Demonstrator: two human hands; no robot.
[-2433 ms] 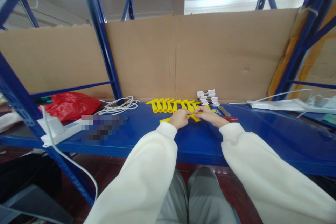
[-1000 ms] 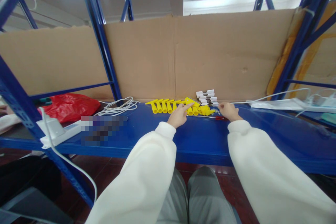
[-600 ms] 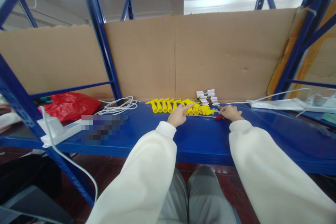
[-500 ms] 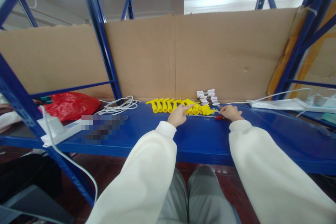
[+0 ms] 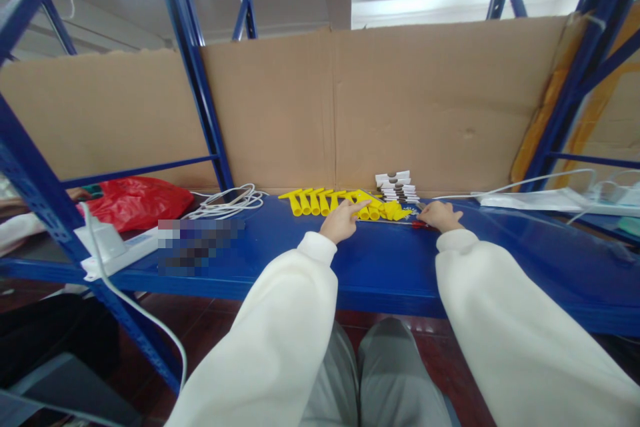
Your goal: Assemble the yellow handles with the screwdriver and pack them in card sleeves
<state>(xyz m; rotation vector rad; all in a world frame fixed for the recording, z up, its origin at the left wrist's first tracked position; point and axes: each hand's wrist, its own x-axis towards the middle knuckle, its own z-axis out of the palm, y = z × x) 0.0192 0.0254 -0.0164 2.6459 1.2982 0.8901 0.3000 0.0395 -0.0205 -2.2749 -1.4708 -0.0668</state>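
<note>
My left hand (image 5: 341, 220) lies over the row of yellow plastic handle-shaped parts (image 5: 315, 203), its index finger stretched out to the right across them and the thumb apart. The row's middle is partly hidden behind it. To the right, my right hand (image 5: 440, 216) has its fingertips pinched together low over the table; what they hold is too small to make out. Just beside those fingertips is a thin tool with a red end (image 5: 419, 224). Small yellow pieces (image 5: 395, 211) lie heaped between my hands, and a stack of white pieces with dark middles (image 5: 396, 185) stands behind.
The blue shelf top (image 5: 385, 267) has a cardboard wall (image 5: 425, 107) at its back. At left are a coiled white cable (image 5: 233, 201), a power strip (image 5: 127, 250) and a red plastic bag (image 5: 137, 203). Another person's hand (image 5: 76, 194) shows beside the bag.
My hands have hardly moved; my right fingertips shift very slightly left. At the far left, another person's hand has come into view beside the red bag.
</note>
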